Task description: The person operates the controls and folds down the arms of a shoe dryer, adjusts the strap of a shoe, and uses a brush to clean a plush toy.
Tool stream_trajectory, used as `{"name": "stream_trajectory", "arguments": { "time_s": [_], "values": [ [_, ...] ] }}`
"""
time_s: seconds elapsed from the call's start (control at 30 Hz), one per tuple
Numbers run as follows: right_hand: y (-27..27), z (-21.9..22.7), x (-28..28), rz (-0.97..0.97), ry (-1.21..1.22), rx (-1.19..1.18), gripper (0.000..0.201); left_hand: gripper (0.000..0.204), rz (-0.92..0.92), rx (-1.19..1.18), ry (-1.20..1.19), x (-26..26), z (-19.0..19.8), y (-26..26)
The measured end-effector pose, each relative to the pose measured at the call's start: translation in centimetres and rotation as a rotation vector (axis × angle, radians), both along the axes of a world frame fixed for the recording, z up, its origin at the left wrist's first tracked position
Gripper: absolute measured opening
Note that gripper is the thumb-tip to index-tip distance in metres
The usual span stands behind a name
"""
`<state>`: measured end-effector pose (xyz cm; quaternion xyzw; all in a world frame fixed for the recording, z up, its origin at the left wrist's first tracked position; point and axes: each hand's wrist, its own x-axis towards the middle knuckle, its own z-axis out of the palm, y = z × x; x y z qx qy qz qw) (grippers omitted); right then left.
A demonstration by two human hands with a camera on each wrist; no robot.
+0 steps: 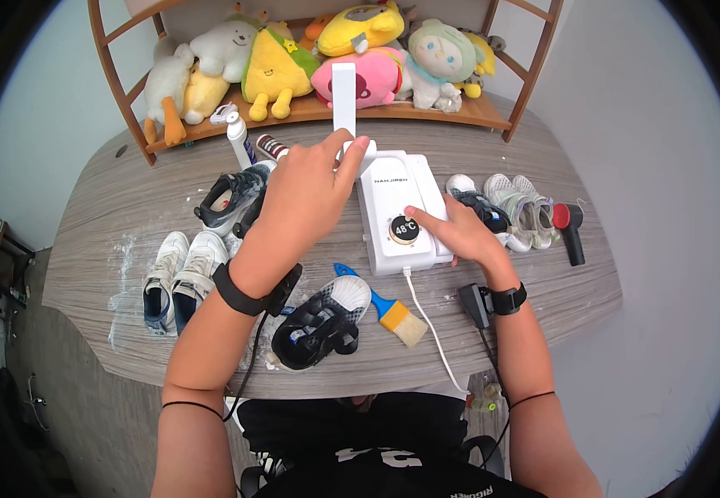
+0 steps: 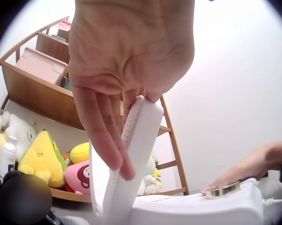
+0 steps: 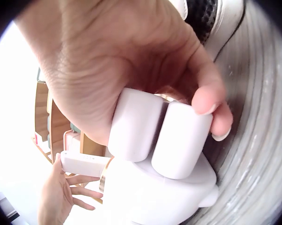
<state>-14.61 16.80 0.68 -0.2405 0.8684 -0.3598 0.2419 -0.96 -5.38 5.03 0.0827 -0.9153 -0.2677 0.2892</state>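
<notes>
A white shoe dryer [image 1: 385, 199] lies on the table, its round display [image 1: 405, 229] reading 48°C. One perforated arm [image 2: 141, 140] of the dryer stands raised at its far left side. My left hand [image 1: 314, 187] pinches that arm between thumb and fingers. On the dryer's right part rests my right hand [image 1: 464, 231], thumb beside the display and fingers curled over the side. Two rounded white end pieces [image 3: 136, 126] sit under the right palm in the right wrist view.
A black-and-white shoe [image 1: 323, 324] and a blue-handled brush [image 1: 393, 315] lie in front, beside the white cord [image 1: 426, 319]. White shoes [image 1: 186, 270] and dark sneakers [image 1: 235, 199] stand left; more shoes [image 1: 522, 207] and a red-and-black blower [image 1: 572, 232] right. Plush toys [image 1: 277, 75] fill the shelf behind.
</notes>
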Motion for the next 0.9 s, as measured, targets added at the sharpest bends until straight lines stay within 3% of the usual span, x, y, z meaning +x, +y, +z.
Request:
{"name": "stream_trajectory", "arguments": {
  "time_s": [0.1,0.2,0.4,0.57,0.8,0.9],
  "values": [
    [0.0,-0.2,-0.2,-0.016,-0.011,0.007,0.102,0.038,-0.052,-0.044,0.053,0.0,0.0,-0.1],
    [-0.1,0.0,-0.2,-0.008,-0.015,0.007,0.104,0.037,-0.092,-0.003,-0.04,0.4,0.8,-0.2],
    [0.0,-0.3,-0.4,-0.01,-0.02,-0.006,0.105,0.04,-0.054,-0.144,-0.167,1.3,1.6,0.7],
    [0.0,-0.6,-0.4,-0.02,-0.018,-0.02,0.104,0.042,0.032,-0.222,-0.215,2.4,0.9,2.2],
    [0.1,-0.3,-0.2,-0.009,-0.023,-0.028,0.101,0.043,-0.03,-0.342,-0.291,4.0,-0.6,3.6],
    [0.2,-0.5,-0.3,-0.015,-0.018,-0.04,0.102,0.032,-0.058,-0.387,-0.295,4.0,-1.6,4.1]
  ]
}}
